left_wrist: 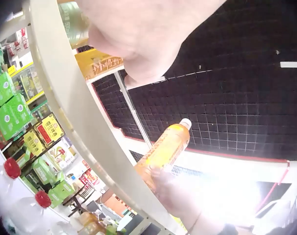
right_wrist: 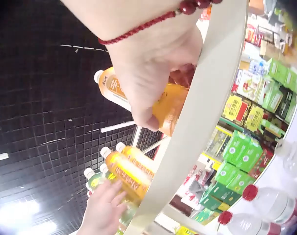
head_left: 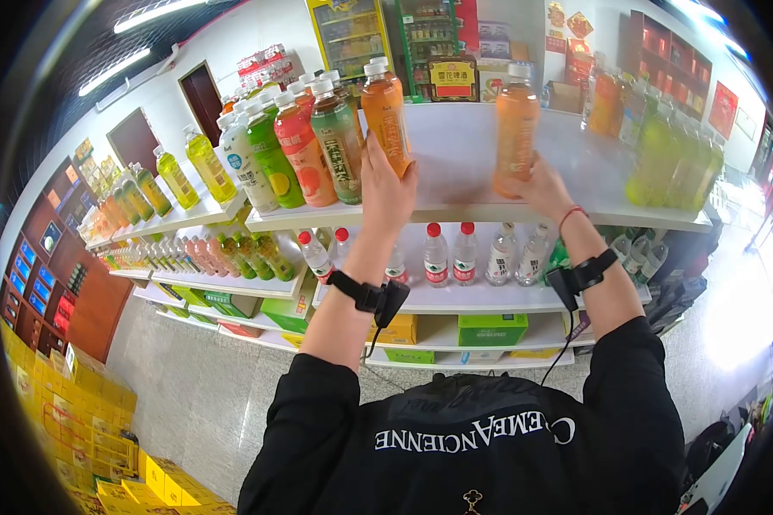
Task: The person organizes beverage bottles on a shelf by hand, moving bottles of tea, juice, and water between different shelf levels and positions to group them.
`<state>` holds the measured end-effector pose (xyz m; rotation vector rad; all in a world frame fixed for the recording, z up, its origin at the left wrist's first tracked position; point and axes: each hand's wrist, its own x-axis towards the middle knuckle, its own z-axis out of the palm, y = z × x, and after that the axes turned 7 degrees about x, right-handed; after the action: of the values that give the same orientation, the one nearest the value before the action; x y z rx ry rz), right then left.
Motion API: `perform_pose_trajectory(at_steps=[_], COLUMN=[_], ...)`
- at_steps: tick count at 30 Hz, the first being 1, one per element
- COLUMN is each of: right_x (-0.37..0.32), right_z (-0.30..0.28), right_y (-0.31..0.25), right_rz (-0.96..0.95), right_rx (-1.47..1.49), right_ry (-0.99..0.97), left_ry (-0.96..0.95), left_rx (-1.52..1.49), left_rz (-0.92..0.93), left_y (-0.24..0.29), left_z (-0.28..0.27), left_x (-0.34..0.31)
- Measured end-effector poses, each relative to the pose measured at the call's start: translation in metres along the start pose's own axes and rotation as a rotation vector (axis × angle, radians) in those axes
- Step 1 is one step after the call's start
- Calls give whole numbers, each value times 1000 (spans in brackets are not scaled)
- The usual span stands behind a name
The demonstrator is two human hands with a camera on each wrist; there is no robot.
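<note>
My right hand (head_left: 537, 187) grips the lower part of an orange bottle (head_left: 517, 120), which stands upright on the white top shelf (head_left: 455, 176). The right wrist view shows the thumb and fingers of that hand (right_wrist: 156, 73) round the same bottle (right_wrist: 170, 110). At the right end of the bottle row, my left hand (head_left: 388, 193) touches another orange bottle (head_left: 386, 116) with its fingers extended. A second orange bottle stands behind that one. Just left of them is a green-labelled bottle (head_left: 337, 146). In the left wrist view, part of the left hand (left_wrist: 138, 39) hides its contact.
Pink (head_left: 305, 154), green (head_left: 272, 150) and white bottles continue the row leftward. Several yellow-green bottles (head_left: 674, 163) stand at the shelf's right end. Red-capped water bottles (head_left: 435, 257) are on the shelf below, with boxes (head_left: 492, 330) lower down.
</note>
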<state>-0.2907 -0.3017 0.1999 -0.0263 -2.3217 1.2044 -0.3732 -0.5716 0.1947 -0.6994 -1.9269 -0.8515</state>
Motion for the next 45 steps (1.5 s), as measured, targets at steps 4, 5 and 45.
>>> perform_pose_trajectory(at_steps=[4, 5, 45], right_x=[-8, -11, -45], right_z=[-45, -54, -159], right_y=[20, 23, 62], right_rz=[0, 0, 59], right_rx=[-97, -93, -278], right_ry=[68, 73, 201], left_ry=[-16, -67, -469], left_rx=[-31, -95, -342], left_rz=[-250, -413, -356], left_y=[-1, -8, 150], left_z=[26, 34, 110], left_x=[10, 10, 10])
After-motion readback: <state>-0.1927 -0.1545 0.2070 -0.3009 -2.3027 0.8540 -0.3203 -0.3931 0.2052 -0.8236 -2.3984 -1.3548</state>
